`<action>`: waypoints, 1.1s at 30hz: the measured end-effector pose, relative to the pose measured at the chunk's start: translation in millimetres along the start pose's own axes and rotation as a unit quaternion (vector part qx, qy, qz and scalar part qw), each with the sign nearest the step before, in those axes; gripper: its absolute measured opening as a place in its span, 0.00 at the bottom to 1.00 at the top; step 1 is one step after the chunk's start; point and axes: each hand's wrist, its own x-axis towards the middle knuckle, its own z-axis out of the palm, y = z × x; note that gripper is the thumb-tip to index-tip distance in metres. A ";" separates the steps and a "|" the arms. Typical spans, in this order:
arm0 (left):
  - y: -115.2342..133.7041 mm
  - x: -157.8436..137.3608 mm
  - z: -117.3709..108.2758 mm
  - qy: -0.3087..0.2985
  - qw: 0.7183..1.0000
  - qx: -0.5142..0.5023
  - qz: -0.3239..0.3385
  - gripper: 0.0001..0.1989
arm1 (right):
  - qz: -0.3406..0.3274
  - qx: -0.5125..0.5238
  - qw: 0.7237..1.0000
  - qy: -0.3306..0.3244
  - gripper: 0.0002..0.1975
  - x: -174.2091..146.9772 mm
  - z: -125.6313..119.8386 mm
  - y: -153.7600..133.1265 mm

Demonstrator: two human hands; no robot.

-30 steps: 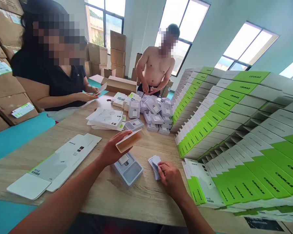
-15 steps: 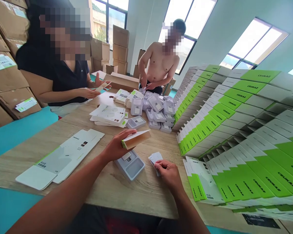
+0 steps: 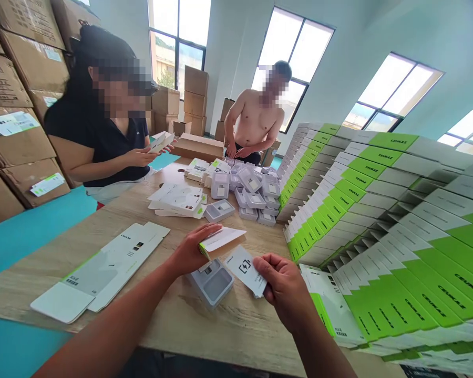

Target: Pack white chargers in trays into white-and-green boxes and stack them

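Note:
My left hand [image 3: 195,247] grips a small white and green box [image 3: 224,239], its open end facing right. Between the thumb and fingers of my right hand [image 3: 281,281] is a white leaflet [image 3: 242,268] with a black battery-like print. The leaflet's left edge is close to the box opening. Below them on the table lies a plastic tray [image 3: 212,283] with an empty compartment and a small dark item, partly covered by my left hand and the box. A flattened carton [image 3: 106,268] lies left of my left arm.
Tall stacks of green and white boxes [image 3: 410,262] line the right side. Plastic trays [image 3: 254,191] are piled at the table's far end beside flat cartons [image 3: 177,197]. Two co-workers stand or sit across the table; one holds a white box [image 3: 161,142]. Brown cartons [image 3: 27,63] rise at left.
My right hand has lifted the leaflet off the table and brought it up beside the box opening. My left hand still holds the box. The co-worker at left has turned the box they hold.

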 end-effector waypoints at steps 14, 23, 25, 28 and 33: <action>4.8 0.4 -23.4 0.049 0.999 0.017 0.012 0.29 | -0.237 -0.490 0.838 -0.040 0.38 9.9 66.6 77.2; -1.5 -0.3 -31.0 0.009 0.999 0.036 0.023 0.28 | -0.335 -0.537 0.761 -0.144 0.31 -48.9 6.6 21.4; -2.0 -1.2 -24.0 -0.007 0.999 0.037 0.035 0.26 | -0.375 -0.547 0.742 -0.101 0.30 -64.2 -14.3 -5.5; 3.0 -2.3 -12.3 -0.033 0.997 0.037 0.059 0.25 | -0.371 -0.580 0.725 -0.035 0.27 -68.4 -20.2 -27.5; 14.9 -3.8 -8.0 -0.059 0.994 0.063 0.072 0.26 | -0.316 -0.590 0.743 0.009 0.23 -58.4 1.6 -27.9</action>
